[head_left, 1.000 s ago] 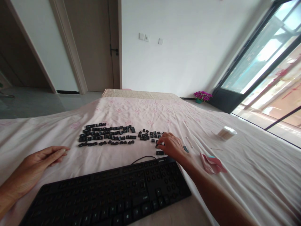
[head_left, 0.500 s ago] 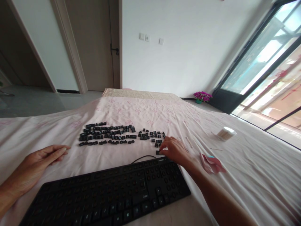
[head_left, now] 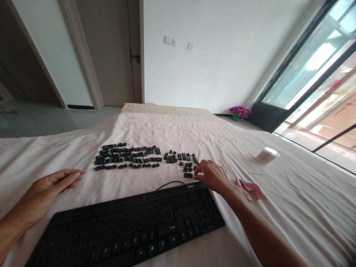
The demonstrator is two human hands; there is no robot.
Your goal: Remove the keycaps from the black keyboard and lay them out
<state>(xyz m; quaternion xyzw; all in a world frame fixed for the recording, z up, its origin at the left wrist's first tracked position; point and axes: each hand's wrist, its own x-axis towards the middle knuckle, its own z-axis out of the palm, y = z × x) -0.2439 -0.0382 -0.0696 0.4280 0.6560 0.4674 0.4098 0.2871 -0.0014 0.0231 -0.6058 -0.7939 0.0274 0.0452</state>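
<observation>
A black keyboard (head_left: 130, 226) with most keycaps removed lies on the pink floral sheet (head_left: 172, 129) in front of me. Several loose black keycaps (head_left: 128, 157) are laid in rows beyond it. My right hand (head_left: 213, 175) rests just past the keyboard's far right corner, fingers curled with the tips pinched next to a small group of keycaps (head_left: 188, 170); whether a keycap is between them is hidden. My left hand (head_left: 51, 187) lies flat on the sheet left of the keyboard, fingers stretched out and holding nothing.
A pink cloth (head_left: 250, 189) lies right of my right wrist. A small round white container (head_left: 267, 154) and thin sticks sit further right. Behind are a door (head_left: 111, 52), a pot of purple flowers (head_left: 239, 112) and a large window (head_left: 314, 81).
My right hand has drawn slightly right and toward the keyboard's corner, uncovering the keycaps it was over. The left hand has stayed put.
</observation>
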